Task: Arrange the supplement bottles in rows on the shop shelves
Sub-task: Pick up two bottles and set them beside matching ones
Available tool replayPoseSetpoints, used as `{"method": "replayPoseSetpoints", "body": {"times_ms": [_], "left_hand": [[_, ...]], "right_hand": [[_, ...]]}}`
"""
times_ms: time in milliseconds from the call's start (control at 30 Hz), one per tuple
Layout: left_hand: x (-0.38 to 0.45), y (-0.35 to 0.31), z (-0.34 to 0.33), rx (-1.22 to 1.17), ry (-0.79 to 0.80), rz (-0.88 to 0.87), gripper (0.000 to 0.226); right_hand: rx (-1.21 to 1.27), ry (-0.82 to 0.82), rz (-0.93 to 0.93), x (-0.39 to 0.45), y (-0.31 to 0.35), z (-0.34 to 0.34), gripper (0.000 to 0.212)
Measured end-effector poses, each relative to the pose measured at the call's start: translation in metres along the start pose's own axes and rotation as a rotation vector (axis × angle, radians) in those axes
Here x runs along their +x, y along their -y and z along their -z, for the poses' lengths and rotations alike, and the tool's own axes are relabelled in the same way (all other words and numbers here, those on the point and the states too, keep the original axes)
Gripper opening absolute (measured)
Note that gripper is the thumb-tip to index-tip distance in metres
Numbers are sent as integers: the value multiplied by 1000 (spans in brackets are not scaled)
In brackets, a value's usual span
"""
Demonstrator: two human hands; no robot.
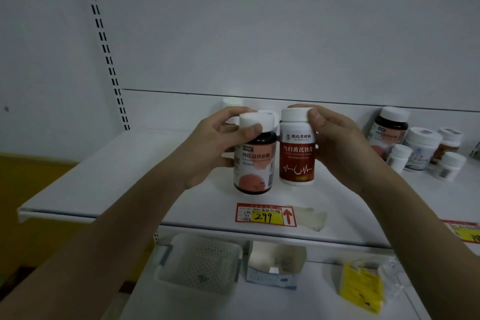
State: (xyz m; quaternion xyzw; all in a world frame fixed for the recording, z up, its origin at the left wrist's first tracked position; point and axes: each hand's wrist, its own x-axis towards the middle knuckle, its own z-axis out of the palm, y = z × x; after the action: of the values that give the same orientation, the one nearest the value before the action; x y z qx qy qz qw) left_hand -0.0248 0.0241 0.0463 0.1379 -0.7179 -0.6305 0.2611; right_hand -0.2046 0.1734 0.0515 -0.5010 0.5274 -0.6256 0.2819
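Lower shelf, nearest camera: white perforated plastic basket [201, 262], open white carton [272, 265], yellow packet [361, 284]. Above, on white metal shelf [104, 174]: left hand [218, 145] gripping white cap of dark glass bottle with pink label [255, 163], bottle tilted. Right hand [335, 140] pinching cap of white bottle with red label [297, 156], upright, just beside dark bottle. Red-and-yellow price tag "299" [266, 215] on shelf edge below both. Cluster of white-capped bottles [415, 145] at right, unsorted.
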Motion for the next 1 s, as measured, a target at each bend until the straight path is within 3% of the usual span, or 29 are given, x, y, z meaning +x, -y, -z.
{"method": "replayPoseSetpoints", "body": {"times_ms": [467,567,667,800,1000], "left_hand": [[-3,32,0,-52,23,-16,38],[-1,28,4,-30,25,-30,45],[6,13,16,-24,-44,-91,61],[22,-14,33,-25,-158,-136,59],[50,-28,34,67,-230,-130,26]], "right_hand": [[34,-33,-22,-12,-13,5,35],[43,-18,-16,-10,-11,6,35],[41,-23,-16,-4,-6,10,37],[9,-65,-4,8,4,16,39],[-11,-136,10,27,16,19,35]]}}
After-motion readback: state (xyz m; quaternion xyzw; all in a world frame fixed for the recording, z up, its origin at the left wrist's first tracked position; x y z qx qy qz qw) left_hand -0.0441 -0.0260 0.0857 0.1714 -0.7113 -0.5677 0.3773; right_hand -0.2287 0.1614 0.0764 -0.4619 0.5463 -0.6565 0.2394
